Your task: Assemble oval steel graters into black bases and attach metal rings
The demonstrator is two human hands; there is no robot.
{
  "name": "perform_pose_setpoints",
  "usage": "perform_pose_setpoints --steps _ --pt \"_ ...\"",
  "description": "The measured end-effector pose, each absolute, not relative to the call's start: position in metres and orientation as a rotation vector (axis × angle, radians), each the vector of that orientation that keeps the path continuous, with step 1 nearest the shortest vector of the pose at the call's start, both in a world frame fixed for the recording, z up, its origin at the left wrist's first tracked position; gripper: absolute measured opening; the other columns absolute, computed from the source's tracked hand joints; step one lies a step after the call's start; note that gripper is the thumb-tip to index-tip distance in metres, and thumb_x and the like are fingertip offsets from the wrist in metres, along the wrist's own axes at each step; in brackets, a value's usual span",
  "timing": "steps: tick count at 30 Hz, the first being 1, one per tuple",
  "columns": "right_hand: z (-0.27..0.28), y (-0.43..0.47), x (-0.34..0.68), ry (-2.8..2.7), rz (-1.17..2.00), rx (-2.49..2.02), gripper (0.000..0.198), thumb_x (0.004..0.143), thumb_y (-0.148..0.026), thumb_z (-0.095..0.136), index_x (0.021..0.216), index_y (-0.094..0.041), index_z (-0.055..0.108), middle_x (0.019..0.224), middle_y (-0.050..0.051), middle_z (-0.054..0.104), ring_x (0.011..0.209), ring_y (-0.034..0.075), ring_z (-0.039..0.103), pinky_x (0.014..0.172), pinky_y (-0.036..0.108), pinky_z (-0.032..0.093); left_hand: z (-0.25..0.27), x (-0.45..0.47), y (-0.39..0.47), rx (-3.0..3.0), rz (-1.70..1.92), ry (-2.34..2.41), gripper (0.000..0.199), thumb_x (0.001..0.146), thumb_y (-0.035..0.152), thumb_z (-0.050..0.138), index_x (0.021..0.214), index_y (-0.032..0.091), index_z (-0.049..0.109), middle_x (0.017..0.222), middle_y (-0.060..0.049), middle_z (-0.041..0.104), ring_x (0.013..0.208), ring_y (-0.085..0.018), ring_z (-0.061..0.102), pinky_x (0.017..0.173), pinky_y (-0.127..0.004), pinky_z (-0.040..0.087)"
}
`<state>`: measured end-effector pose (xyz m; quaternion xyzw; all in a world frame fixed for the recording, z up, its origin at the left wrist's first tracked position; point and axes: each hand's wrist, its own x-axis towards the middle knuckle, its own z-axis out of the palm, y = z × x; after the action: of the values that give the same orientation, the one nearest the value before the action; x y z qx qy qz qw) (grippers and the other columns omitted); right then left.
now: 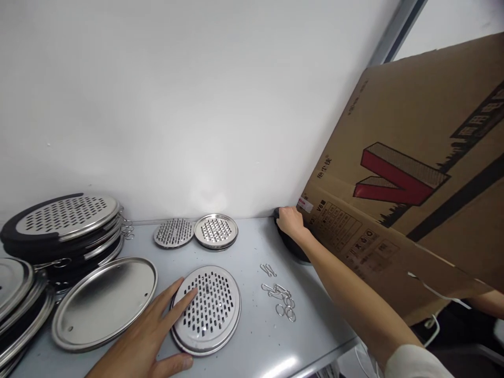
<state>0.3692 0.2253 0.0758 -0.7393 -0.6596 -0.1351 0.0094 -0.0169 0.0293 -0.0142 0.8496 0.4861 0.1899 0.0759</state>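
Note:
My left hand (155,320) lies with its fingers stretched out over the left edge of a round perforated metal grater disc (208,307) on the grey table. Its thumb is spread away near the disc's lower rim. At the back right, my right hand (290,221) is closed on the top of a black round-edged thing (293,247), which leans beside the cardboard box; its fingertips are hidden. Between the hands lie several small metal clips (275,290) and split rings (290,313). A plain round metal plate (106,304) is left of my left hand.
Two small perforated discs, one darker (174,233) and one shinier (216,231), lie along the wall. Black-rimmed grater discs (66,215) are stacked at the left, with metal-rimmed plates (16,294) nearer. A large cardboard box (394,199) slants across the right side.

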Motion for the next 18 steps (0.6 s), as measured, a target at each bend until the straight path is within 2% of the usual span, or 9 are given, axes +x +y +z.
perform_pose_setpoints --steps 3,8,11,15,18 --pt "0.094 0.206 0.374 -2.127 -0.469 -2.239 0.017 0.084 -0.015 0.059 0.096 -0.009 0.069 0.1 0.019 0.067 0.103 0.031 0.058 0.08 0.038 0.049 -0.016 -0.018 0.028 2.517 0.561 1.479 0.085 0.076 0.042 0.071 0.148 0.042 0.026 0.156 0.0 0.028 0.133 -0.035 0.041 0.101 -0.051 0.042" --pt "0.125 0.16 0.382 -2.263 -0.5 -2.033 0.027 0.074 -0.009 0.057 0.096 -0.013 0.071 0.094 0.014 0.068 0.099 0.03 0.055 0.083 0.036 0.046 -0.01 -0.018 0.025 2.505 0.482 1.485 0.083 0.079 0.045 0.068 0.149 0.042 0.023 0.157 -0.001 0.025 0.135 -0.035 0.04 0.101 -0.051 0.042" --pt "0.131 0.135 0.388 -2.261 -0.53 -1.738 0.033 0.072 -0.006 0.054 0.099 -0.014 0.071 0.096 0.012 0.067 0.097 0.029 0.056 0.087 0.039 0.046 -0.009 -0.017 0.024 2.493 0.476 1.493 0.083 0.08 0.045 0.067 0.149 0.042 0.022 0.158 -0.001 0.024 0.135 -0.035 0.039 0.101 -0.051 0.042" --pt "0.122 0.114 0.394 -2.217 -0.308 -1.341 0.029 0.079 -0.008 0.053 0.101 -0.02 0.069 0.118 0.009 0.061 0.105 0.024 0.059 0.094 0.037 0.047 -0.009 -0.017 0.022 2.474 0.443 1.493 0.083 0.082 0.044 0.066 0.15 0.041 0.018 0.159 -0.002 0.019 0.136 -0.035 0.037 0.101 -0.051 0.043" --pt "0.107 0.106 0.397 -2.197 -0.111 -1.215 0.025 0.085 -0.014 0.053 0.103 -0.024 0.068 0.12 0.007 0.059 0.108 0.022 0.059 0.092 0.036 0.049 -0.008 -0.015 0.022 2.467 0.456 1.501 0.083 0.083 0.04 0.065 0.151 0.04 0.017 0.159 -0.003 0.018 0.136 -0.034 0.036 0.101 -0.05 0.043"
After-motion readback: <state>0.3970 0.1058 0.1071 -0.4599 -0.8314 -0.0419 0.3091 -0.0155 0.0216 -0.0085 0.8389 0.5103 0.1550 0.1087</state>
